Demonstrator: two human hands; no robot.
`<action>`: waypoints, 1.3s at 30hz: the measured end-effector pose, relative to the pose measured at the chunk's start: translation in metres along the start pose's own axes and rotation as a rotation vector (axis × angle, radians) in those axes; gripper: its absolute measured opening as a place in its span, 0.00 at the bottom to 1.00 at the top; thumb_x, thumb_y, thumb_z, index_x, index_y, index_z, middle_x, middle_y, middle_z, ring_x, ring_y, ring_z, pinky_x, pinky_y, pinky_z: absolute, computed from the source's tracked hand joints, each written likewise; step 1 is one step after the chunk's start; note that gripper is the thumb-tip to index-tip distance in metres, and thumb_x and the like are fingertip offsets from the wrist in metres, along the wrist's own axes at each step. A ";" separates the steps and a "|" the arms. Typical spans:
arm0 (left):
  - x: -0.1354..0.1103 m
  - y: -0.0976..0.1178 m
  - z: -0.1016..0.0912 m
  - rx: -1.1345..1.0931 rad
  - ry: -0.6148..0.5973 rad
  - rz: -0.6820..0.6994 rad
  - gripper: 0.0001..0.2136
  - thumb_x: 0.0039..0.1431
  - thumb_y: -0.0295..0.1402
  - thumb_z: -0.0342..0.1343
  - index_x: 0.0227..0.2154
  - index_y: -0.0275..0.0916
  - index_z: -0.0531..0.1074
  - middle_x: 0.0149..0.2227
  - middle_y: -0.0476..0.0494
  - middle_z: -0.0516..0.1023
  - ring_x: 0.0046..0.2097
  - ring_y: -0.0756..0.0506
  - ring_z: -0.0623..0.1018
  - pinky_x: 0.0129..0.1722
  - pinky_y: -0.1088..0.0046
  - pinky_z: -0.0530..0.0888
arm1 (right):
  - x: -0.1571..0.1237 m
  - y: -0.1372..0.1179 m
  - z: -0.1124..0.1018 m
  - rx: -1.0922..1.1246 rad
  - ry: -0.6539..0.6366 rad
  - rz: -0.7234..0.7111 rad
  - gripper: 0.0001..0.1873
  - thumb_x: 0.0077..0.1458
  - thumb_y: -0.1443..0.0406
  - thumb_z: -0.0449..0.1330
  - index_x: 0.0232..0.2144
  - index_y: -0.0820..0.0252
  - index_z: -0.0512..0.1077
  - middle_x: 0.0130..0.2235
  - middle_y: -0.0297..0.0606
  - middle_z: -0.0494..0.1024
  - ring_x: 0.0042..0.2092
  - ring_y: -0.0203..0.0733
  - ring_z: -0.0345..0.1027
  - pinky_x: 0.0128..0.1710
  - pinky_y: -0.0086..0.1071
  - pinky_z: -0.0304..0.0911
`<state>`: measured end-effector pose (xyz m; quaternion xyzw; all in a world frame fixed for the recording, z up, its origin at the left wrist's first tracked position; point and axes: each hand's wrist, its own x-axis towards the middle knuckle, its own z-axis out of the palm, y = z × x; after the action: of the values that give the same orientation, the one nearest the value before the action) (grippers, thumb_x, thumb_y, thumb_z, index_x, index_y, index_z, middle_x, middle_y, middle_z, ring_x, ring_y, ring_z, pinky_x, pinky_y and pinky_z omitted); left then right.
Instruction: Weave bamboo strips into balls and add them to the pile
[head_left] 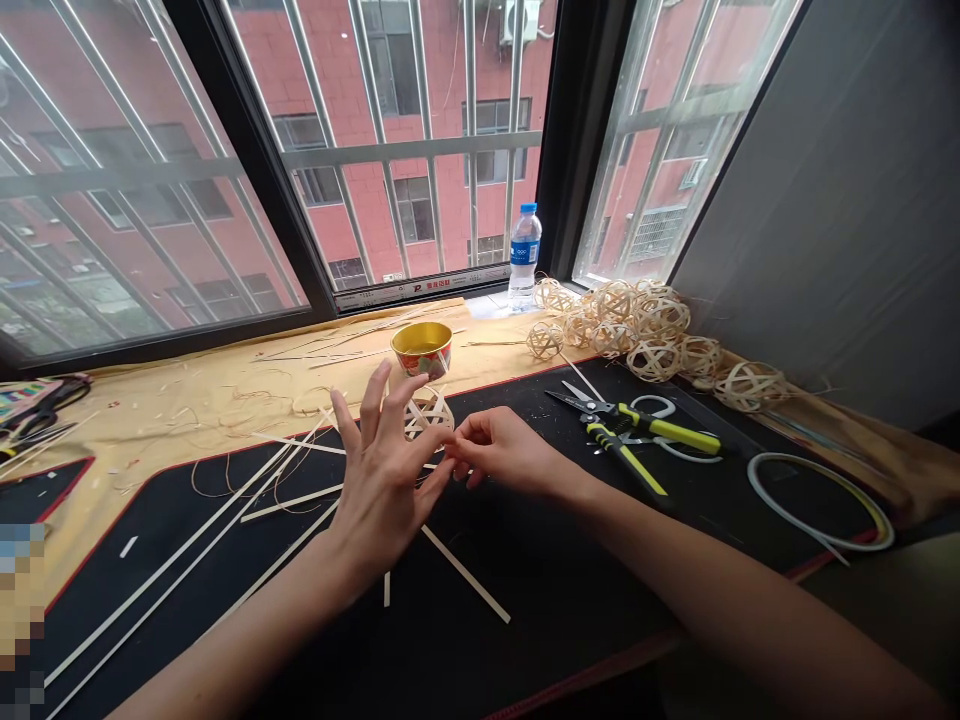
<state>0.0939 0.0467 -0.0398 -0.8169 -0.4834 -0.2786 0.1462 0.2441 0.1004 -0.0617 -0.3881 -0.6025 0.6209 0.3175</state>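
My left hand (379, 475) is raised over the black mat, its thumb and forefinger pinched together at the right while the other fingers stretch upward. Meeting them is my right hand (499, 450), closed in a pinch with its fingertips touching those of the left. What lies between the fingertips is too small to make out. Just behind the hands is a woven ball of pale strips (429, 410), partly covered by my left fingers. Loose flat strips (466, 575) stick out around and beneath my left hand; longer strips (176, 545) run to the lower left.
A gold-rimmed tin bowl (421, 350) stands behind the hands. Several woven balls (637, 320) are heaped at the back right, beside a water bottle (523, 260). Yellow-handled pliers (626, 440), scissors (660, 405) and a coiled strip (821, 500) lie on the right.
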 end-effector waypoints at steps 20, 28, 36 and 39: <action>-0.001 -0.008 0.007 0.046 0.128 0.092 0.05 0.57 0.24 0.55 0.31 0.38 0.75 0.53 0.33 0.68 0.65 0.31 0.56 0.59 0.35 0.52 | -0.003 -0.005 0.001 0.268 -0.023 0.078 0.14 0.42 0.61 0.70 0.22 0.67 0.73 0.23 0.34 0.77 0.24 0.30 0.71 0.22 0.19 0.65; -0.002 -0.011 0.008 0.074 0.185 0.166 0.09 0.56 0.20 0.54 0.32 0.40 0.76 0.50 0.36 0.71 0.63 0.33 0.60 0.60 0.37 0.54 | -0.004 -0.005 0.001 0.320 0.016 0.059 0.10 0.45 0.64 0.69 0.24 0.67 0.74 0.25 0.34 0.77 0.24 0.31 0.73 0.22 0.20 0.68; 0.002 -0.011 0.003 0.019 0.148 0.139 0.06 0.58 0.26 0.55 0.31 0.41 0.76 0.53 0.37 0.71 0.64 0.32 0.59 0.59 0.37 0.54 | -0.003 -0.004 0.002 0.346 0.012 0.054 0.14 0.43 0.60 0.70 0.25 0.67 0.73 0.24 0.36 0.77 0.23 0.33 0.73 0.23 0.22 0.69; 0.003 -0.011 0.002 0.043 0.158 0.134 0.06 0.58 0.25 0.54 0.30 0.40 0.76 0.51 0.36 0.72 0.64 0.33 0.59 0.59 0.38 0.55 | -0.004 -0.004 0.003 0.342 -0.004 0.048 0.13 0.45 0.62 0.69 0.25 0.68 0.74 0.26 0.37 0.78 0.23 0.33 0.74 0.22 0.20 0.69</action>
<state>0.0860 0.0550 -0.0396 -0.8195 -0.4204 -0.3215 0.2198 0.2434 0.0962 -0.0570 -0.3416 -0.4790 0.7226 0.3628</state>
